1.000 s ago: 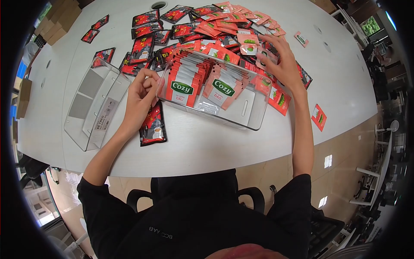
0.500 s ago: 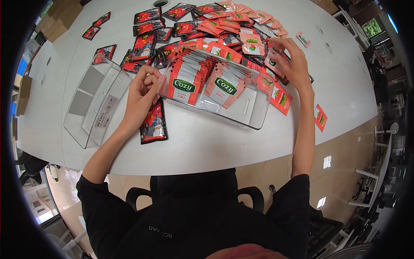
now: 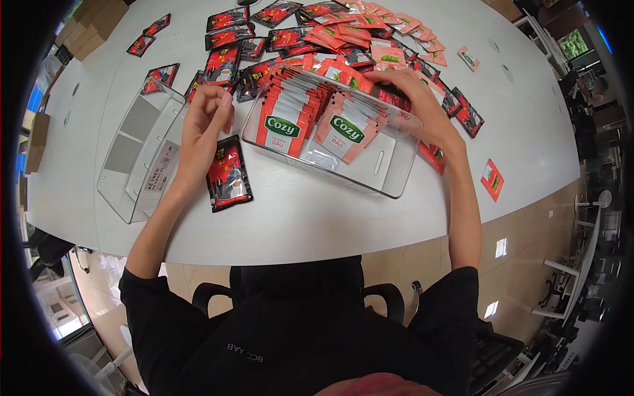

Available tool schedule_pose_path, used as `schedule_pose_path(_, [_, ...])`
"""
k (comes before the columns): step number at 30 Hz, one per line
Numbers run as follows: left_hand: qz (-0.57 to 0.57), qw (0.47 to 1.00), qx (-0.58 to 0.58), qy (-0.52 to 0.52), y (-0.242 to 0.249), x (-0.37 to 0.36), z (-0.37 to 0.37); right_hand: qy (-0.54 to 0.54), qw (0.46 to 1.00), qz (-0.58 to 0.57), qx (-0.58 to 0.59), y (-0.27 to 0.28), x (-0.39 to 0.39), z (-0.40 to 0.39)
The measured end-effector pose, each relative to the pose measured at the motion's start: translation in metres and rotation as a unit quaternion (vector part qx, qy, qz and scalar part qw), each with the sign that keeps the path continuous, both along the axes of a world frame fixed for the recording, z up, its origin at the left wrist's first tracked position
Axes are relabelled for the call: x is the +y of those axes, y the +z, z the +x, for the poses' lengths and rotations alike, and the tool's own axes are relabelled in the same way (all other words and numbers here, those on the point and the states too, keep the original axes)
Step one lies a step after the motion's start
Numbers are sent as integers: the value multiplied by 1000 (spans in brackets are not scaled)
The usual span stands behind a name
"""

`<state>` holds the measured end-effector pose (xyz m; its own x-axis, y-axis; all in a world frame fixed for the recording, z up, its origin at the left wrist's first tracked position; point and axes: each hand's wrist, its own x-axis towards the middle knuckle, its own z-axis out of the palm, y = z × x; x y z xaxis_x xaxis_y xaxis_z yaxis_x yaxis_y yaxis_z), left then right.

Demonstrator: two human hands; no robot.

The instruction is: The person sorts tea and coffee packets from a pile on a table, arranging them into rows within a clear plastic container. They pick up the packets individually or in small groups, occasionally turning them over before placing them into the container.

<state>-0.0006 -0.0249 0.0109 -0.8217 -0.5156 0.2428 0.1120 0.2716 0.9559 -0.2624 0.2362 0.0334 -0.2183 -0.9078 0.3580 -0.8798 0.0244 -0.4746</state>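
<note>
A clear plastic bin (image 3: 356, 175) stands tilted across the table before me. Inside it are two rows of Cozy sachets: red ones marked DÂU (image 3: 282, 125) on the left and peach ones marked ĐÀO (image 3: 347, 127) on the right. My left hand (image 3: 208, 119) hovers just left of the bin, fingers curled together with nothing visible in them. Below it lies a black-and-red coffee packet (image 3: 229, 175). My right hand (image 3: 415, 99) reaches behind the bin's far right corner, its fingers stretched over the loose sachets. The bin wall partly covers its thumb side.
A second clear bin (image 3: 129, 178) with a paper label rests at the left. Black-and-red coffee packets (image 3: 221, 63) and pink sachets (image 3: 422, 39) heap up at the back. One red sachet (image 3: 492, 179) lies near the right table edge. Cardboard boxes (image 3: 92, 26) stand far left.
My left hand has let go of the bin's left end and moved slightly left. My right hand has shifted left and down over the sachets. The coffee packet near my left hand has slid left.
</note>
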Motion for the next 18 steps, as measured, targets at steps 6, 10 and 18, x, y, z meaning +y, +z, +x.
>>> schedule_pose_path(6, [58, 998, -29, -7, -7, 7, 0, -95, 993, 9, -67, 4, -1, 6])
schedule_pose_path(10, [69, 997, -21, 8, -5, 9, 0, -163, 984, -63, -33, 13, 3, -1])
schedule_pose_path(18, [73, 997, -18, 23, -4, 9, 2, -298, 910, -272, -92, 22, 13, -3])
